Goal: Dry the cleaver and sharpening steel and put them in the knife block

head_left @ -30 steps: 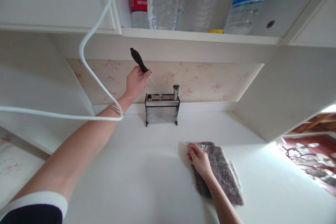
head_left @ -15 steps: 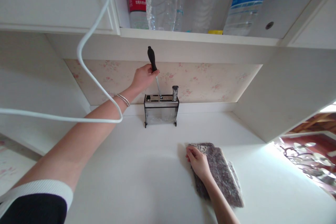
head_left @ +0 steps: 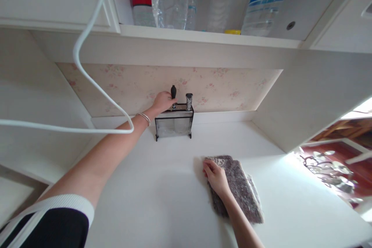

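My left hand [head_left: 163, 102] is closed around the lower handle of a black-handled sharpening steel [head_left: 173, 91], which stands upright in the knife block [head_left: 174, 117]. Its rod is out of sight inside the block. The block has a metal top, a black frame and clear walls, and stands near the back wall. Another grey-and-black handle [head_left: 189, 101] rises from its right end. Lower right, a folded grey-brown fluffy cloth [head_left: 241, 190] lies on the white surface. My right hand [head_left: 216, 178] rests at its upper left corner, fingers curled in on the cloth.
Overhead, an open cabinet shelf [head_left: 209, 35] holds several plastic bottles [head_left: 266, 4]. A white cable [head_left: 87, 71] loops in front of my left forearm. A white side panel [head_left: 314, 89] bounds the right, and a floral-papered wall [head_left: 226, 89] lies behind.
My left hand has moved down with the sharpening steel, and the rod that showed above the block has gone into it. My right hand stays on the cloth. The view has shifted slightly.
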Demonstrator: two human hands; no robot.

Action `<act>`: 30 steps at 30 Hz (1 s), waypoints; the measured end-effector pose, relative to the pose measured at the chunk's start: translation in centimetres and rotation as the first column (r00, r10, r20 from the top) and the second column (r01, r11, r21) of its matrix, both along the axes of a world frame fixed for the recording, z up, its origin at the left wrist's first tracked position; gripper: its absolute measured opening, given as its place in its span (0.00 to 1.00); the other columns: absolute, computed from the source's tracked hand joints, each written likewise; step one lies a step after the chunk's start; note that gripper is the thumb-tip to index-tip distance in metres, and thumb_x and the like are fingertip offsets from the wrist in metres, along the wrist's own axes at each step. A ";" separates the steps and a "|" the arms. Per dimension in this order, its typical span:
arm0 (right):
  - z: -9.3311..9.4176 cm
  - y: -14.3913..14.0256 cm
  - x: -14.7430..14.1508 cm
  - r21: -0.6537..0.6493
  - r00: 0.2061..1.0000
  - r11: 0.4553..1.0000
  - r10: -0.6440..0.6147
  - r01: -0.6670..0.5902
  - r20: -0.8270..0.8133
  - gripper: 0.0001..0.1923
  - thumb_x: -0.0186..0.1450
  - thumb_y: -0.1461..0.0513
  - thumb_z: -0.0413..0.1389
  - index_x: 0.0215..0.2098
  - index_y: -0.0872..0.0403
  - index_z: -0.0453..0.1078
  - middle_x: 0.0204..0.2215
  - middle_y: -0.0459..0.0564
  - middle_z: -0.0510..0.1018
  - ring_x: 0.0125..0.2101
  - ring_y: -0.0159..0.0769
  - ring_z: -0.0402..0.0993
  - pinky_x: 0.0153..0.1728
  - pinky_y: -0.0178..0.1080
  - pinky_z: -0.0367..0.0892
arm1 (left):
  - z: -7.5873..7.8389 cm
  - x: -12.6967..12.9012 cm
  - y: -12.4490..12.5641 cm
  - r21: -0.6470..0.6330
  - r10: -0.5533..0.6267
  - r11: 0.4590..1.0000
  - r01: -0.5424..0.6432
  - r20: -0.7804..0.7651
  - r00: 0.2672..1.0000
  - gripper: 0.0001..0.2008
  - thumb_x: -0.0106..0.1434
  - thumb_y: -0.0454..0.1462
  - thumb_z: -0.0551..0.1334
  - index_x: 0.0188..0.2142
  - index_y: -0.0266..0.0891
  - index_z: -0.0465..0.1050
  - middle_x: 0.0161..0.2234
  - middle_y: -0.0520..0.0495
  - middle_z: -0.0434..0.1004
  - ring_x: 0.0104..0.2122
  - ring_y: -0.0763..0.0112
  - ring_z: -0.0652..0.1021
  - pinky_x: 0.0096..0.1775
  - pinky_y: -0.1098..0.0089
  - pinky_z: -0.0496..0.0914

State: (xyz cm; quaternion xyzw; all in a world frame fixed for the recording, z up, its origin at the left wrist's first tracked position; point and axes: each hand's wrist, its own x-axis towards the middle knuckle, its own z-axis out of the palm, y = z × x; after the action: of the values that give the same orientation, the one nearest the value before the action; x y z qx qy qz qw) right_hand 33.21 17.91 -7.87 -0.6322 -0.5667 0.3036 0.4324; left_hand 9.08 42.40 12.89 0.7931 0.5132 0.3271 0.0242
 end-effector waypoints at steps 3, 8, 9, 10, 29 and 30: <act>0.1 0.1 -0.1 0.001 1.000 1.000 0.006 -0.006 0.015 0.17 0.65 0.50 0.48 0.38 0.52 0.72 0.21 0.46 0.76 0.21 0.37 0.72 0.25 0.35 0.65 | -1.3 -0.4 0.2 0.001 0.014 1.000 -0.014 -0.011 1.000 0.18 0.57 0.49 0.60 0.27 0.38 0.80 0.36 0.43 0.78 0.37 0.62 0.76 0.41 0.65 0.67; 0.3 0.0 -0.3 -0.002 0.999 1.000 0.004 -0.004 0.052 0.18 0.65 0.50 0.48 0.37 0.52 0.72 0.21 0.47 0.76 0.21 0.38 0.72 0.25 0.36 0.65 | -1.9 -0.7 0.0 0.004 0.022 1.000 -0.022 -0.024 0.999 0.18 0.56 0.51 0.60 0.29 0.40 0.80 0.38 0.43 0.77 0.42 0.58 0.74 0.44 0.62 0.66; 0.3 -0.1 -0.3 -0.002 0.999 1.000 0.004 -0.004 0.052 0.18 0.64 0.50 0.48 0.38 0.52 0.72 0.22 0.47 0.76 0.21 0.38 0.72 0.25 0.36 0.65 | -2.0 -0.7 0.0 0.003 0.017 1.000 -0.016 -0.025 1.000 0.18 0.55 0.51 0.61 0.29 0.40 0.80 0.38 0.43 0.77 0.42 0.58 0.73 0.45 0.62 0.65; 0.3 -0.1 -0.3 -0.003 0.999 1.000 0.005 -0.005 0.047 0.17 0.64 0.50 0.48 0.38 0.52 0.72 0.22 0.47 0.76 0.22 0.38 0.73 0.25 0.36 0.66 | -2.0 -0.7 -0.2 0.001 0.009 1.000 -0.009 -0.020 1.000 0.18 0.55 0.52 0.61 0.29 0.40 0.80 0.39 0.42 0.77 0.43 0.57 0.73 0.45 0.62 0.65; 13.1 14.2 -4.1 -0.056 0.896 0.996 0.033 -0.065 -0.442 0.31 0.59 0.46 0.55 0.58 0.40 0.57 0.60 0.48 0.60 0.57 0.43 0.59 0.52 0.47 0.59 | -8.3 -7.3 -7.8 -0.448 0.238 0.867 0.217 0.756 0.610 0.26 0.63 0.53 0.51 0.53 0.42 0.66 0.60 0.41 0.63 0.56 0.59 0.69 0.50 0.60 0.67; 13.8 14.8 -4.4 -0.063 0.888 0.994 0.051 -0.089 -0.457 0.30 0.59 0.45 0.54 0.58 0.39 0.57 0.61 0.47 0.60 0.58 0.43 0.57 0.54 0.49 0.57 | -8.5 -7.1 -8.0 -0.451 0.218 0.851 0.269 0.770 0.600 0.26 0.63 0.54 0.51 0.54 0.44 0.67 0.59 0.42 0.64 0.56 0.60 0.68 0.51 0.59 0.67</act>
State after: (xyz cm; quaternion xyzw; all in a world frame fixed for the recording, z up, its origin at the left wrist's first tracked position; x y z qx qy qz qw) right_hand 28.84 32.69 5.89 -0.5400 -0.4593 0.4814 0.5155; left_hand 2.01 34.35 4.41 0.5304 0.5035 0.4930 0.4713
